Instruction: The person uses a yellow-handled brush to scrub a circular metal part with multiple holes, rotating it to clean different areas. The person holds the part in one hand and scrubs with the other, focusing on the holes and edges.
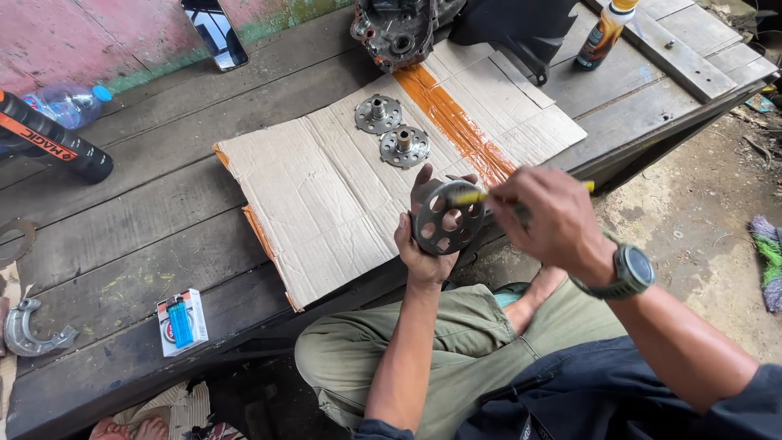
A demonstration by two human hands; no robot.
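Note:
My left hand [423, 248] holds up a round grey metal plate with several round holes [444, 218], its face turned toward me. My right hand [547, 218], with a watch on the wrist, grips a thin yellow-handled tool [468, 197] whose tip rests against the plate's upper right edge. Both hands hover over the near edge of a flattened cardboard sheet [326, 195] on the dark wooden bench. Two smaller round metal hubs [379, 113] [405, 147] lie on the cardboard just beyond the plate.
An engine casing [399, 33] sits at the back of the bench with a brown bottle [604, 33] to its right. On the left lie a black canister [53, 143], a plastic water bottle [69, 102], a phone [214, 33], a small box with a blue lighter [182, 322] and a curved metal part [28, 330].

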